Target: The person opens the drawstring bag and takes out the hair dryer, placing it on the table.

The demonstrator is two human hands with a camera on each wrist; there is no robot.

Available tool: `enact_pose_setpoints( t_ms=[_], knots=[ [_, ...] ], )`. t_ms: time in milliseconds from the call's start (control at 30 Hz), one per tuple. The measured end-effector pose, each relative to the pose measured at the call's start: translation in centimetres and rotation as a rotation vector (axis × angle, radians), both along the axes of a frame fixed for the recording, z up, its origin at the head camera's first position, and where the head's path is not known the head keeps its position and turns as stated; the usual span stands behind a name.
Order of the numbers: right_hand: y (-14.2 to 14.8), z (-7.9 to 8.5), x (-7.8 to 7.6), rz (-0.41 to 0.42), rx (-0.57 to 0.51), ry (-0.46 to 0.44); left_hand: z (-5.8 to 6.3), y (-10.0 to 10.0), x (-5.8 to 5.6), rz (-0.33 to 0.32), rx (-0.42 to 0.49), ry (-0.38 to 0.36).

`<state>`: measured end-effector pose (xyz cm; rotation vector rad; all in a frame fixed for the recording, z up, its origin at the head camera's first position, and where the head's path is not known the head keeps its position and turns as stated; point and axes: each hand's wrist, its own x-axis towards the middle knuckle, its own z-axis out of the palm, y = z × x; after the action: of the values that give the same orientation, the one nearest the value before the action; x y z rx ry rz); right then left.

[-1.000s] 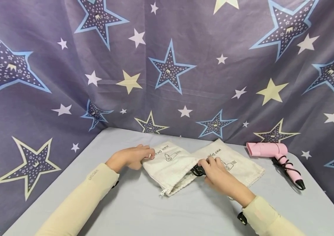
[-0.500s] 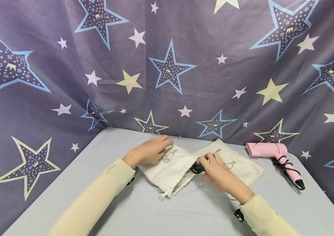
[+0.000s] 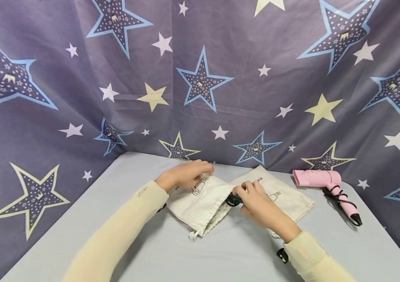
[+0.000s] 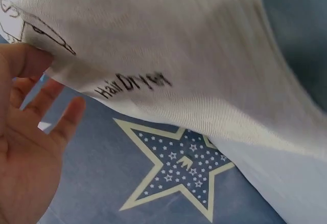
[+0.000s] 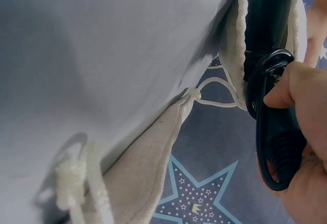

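A cream drawstring bag (image 3: 207, 203) printed "Hair Dryer" lies across the middle of the table. My left hand (image 3: 191, 173) pinches its far edge; in the left wrist view the thumb (image 4: 30, 60) lies on the printed face and the fingers go behind the cloth. My right hand (image 3: 258, 203) grips the handle end of a black hair dryer (image 5: 283, 127), its cord looped around it. The dryer's dark barrel reaches into the bag's mouth, mostly hidden by cloth. Behind my right hand lies a second cream bag (image 3: 291, 197) with the same print, flat on the table.
A pink hair dryer (image 3: 318, 178) with a black cord wound on its handle lies at the table's right back. The pale cloth-covered table (image 3: 228, 254) meets a purple star-patterned curtain (image 3: 200, 117) at the back and sides.
My left hand has moved right and away from me along the bag, from its left side to its far edge, lifting the cloth there. The right hand keeps its grip on the black hair dryer, nearly still.
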<state>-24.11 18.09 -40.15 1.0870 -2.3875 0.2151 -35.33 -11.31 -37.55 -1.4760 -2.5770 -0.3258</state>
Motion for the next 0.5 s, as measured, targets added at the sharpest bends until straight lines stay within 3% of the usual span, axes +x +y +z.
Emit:
enact_pose_setpoints(
  t_ms=[200, 500],
  knots=[
    [0.0, -0.2, -0.1, 0.003, -0.001, 0.004, 0.1, -0.6, -0.1, -0.023, 0.018, 0.008],
    [0.2, -0.3, -0.1, 0.014, -0.011, -0.015, -0.2, -1.9, -0.5, 0.025, 0.016, -0.003]
  ],
)
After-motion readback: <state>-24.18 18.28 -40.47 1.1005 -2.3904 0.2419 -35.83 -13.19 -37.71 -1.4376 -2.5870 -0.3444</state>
